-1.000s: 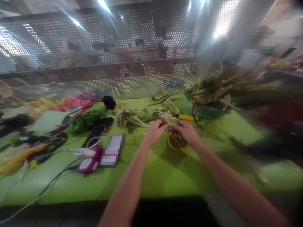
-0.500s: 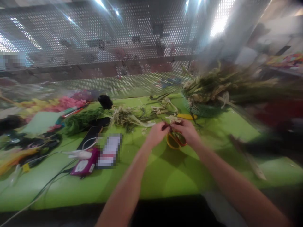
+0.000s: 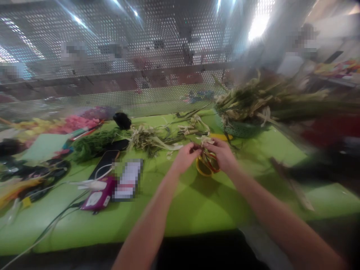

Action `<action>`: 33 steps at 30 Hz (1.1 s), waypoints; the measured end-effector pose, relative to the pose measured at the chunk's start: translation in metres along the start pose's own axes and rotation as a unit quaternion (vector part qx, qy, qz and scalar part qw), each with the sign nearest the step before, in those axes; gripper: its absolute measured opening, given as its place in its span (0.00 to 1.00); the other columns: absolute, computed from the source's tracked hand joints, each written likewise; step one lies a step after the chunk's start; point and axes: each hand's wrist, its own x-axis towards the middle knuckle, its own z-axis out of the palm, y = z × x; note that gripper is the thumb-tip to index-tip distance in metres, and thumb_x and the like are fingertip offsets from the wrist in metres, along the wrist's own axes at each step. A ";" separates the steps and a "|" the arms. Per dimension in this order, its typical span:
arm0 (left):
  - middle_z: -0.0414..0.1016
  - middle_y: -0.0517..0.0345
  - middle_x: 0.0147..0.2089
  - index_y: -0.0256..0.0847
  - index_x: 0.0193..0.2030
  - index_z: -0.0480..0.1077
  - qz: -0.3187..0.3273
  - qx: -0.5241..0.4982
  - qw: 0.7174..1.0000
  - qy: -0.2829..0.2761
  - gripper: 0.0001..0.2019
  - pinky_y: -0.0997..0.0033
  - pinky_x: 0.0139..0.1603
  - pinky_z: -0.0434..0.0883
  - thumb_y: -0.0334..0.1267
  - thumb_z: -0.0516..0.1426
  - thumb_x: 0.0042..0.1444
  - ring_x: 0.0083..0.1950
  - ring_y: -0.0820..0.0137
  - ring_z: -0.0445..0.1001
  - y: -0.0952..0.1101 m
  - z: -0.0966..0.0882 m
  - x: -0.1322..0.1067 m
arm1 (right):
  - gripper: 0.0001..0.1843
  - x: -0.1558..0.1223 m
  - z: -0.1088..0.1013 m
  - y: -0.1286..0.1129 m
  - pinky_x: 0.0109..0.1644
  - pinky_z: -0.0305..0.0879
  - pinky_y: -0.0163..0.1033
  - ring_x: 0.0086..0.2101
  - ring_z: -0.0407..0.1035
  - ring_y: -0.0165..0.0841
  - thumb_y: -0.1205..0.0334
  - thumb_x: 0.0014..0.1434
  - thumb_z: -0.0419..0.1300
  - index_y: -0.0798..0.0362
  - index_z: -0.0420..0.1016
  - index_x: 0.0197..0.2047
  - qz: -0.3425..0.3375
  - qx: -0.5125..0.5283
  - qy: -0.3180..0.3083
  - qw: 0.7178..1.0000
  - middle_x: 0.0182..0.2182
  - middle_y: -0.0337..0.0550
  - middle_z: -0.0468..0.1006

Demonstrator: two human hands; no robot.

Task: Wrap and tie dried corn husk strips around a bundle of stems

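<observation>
Both hands meet over the middle of the table. Between them is a small piece of dried husk point(image 3: 206, 140), pale at the top with brownish strands below. My right hand point(image 3: 223, 154) is closed on it from the right. From the left, the thumb and fingers of my left hand point(image 3: 185, 156) pinch at its lower strands. Just under my right hand are scissors point(image 3: 204, 171) with yellow and red handle loops; their blades are hidden, and I cannot tell whether they are held or lie on the table. A yellow-handled tool point(image 3: 221, 137) lies behind my right hand.
A heap of dried husks point(image 3: 143, 137) lies left of my hands. Long dried leaves point(image 3: 253, 101) overfill a green basket point(image 3: 242, 129) at the back right. Two phones point(image 3: 128, 180), a purple device point(image 3: 98, 195) with cables and green netting point(image 3: 92, 144) are on the left. A wooden strip point(image 3: 292, 183) lies right.
The hands stay together at almost the same place, with the husk piece slightly turned and more of its strands showing. The whole view has shifted a little.
</observation>
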 end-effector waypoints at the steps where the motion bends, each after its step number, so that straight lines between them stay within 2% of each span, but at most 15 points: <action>1: 0.76 0.53 0.38 0.35 0.40 0.73 -0.011 -0.017 1.000 0.005 0.12 0.69 0.46 0.68 0.43 0.60 0.55 0.39 0.70 0.71 0.000 0.001 0.000 | 0.17 0.000 0.000 0.000 0.41 0.69 0.39 0.32 0.72 0.32 0.55 0.39 0.75 0.53 0.77 0.31 0.002 0.007 0.002 1.000 0.31 0.39 0.80; 6: 0.76 0.55 0.37 0.35 0.40 0.73 -0.055 -0.097 0.994 -0.010 0.13 0.72 0.41 0.67 0.43 0.60 0.53 0.34 0.74 0.69 -0.003 0.007 0.000 | 0.16 0.001 -0.001 0.003 0.38 0.69 0.38 0.30 0.71 0.30 0.56 0.40 0.75 0.53 0.78 0.32 -0.007 0.029 -0.005 1.000 0.30 0.38 0.79; 9: 0.77 0.54 0.38 0.35 0.40 0.74 -0.047 -0.082 0.995 -0.014 0.15 0.72 0.42 0.67 0.46 0.61 0.54 0.36 0.73 0.70 -0.007 0.008 0.001 | 0.17 0.002 -0.001 0.003 0.40 0.69 0.39 0.31 0.72 0.31 0.55 0.40 0.75 0.52 0.79 0.32 -0.011 0.023 0.000 1.000 0.31 0.39 0.80; 12: 0.77 0.55 0.36 0.35 0.39 0.74 -0.031 -0.067 0.997 0.013 0.16 0.72 0.44 0.67 0.48 0.61 0.53 0.37 0.73 0.70 -0.008 0.007 0.001 | 0.18 0.001 0.000 0.003 0.41 0.69 0.40 0.32 0.72 0.32 0.53 0.39 0.75 0.52 0.79 0.32 -0.002 -0.003 0.005 1.000 0.32 0.40 0.80; 15: 0.75 0.57 0.33 0.36 0.37 0.74 -0.035 -0.051 0.998 0.034 0.16 0.73 0.38 0.66 0.49 0.60 0.54 0.32 0.75 0.68 -0.008 0.006 0.001 | 0.18 0.000 0.002 0.002 0.40 0.68 0.38 0.31 0.71 0.31 0.55 0.37 0.75 0.53 0.78 0.31 -0.001 -0.031 -0.017 0.999 0.29 0.39 0.78; 19: 0.73 0.58 0.30 0.35 0.34 0.73 -0.039 -0.028 0.998 0.032 0.17 0.74 0.31 0.63 0.51 0.61 0.53 0.28 0.76 0.65 -0.008 0.006 0.001 | 0.18 0.000 0.003 0.001 0.42 0.68 0.40 0.31 0.70 0.32 0.54 0.36 0.75 0.53 0.76 0.29 -0.013 -0.040 -0.031 0.999 0.28 0.38 0.77; 27: 0.68 0.61 0.26 0.35 0.33 0.73 -0.015 0.007 1.000 0.021 0.16 0.74 0.30 0.59 0.49 0.61 0.53 0.27 0.76 0.60 -0.002 0.008 -0.001 | 0.18 0.001 0.004 0.000 0.38 0.66 0.38 0.28 0.66 0.30 0.52 0.38 0.74 0.52 0.73 0.25 -0.008 -0.052 -0.030 0.998 0.25 0.37 0.74; 33: 0.69 0.61 0.27 0.35 0.33 0.72 -0.032 -0.060 0.997 0.036 0.19 0.74 0.30 0.60 0.53 0.60 0.53 0.27 0.76 0.62 0.001 0.012 -0.002 | 0.17 0.002 -0.001 0.001 0.39 0.67 0.38 0.30 0.69 0.31 0.53 0.39 0.74 0.53 0.77 0.30 0.007 -0.020 -0.033 0.999 0.28 0.38 0.77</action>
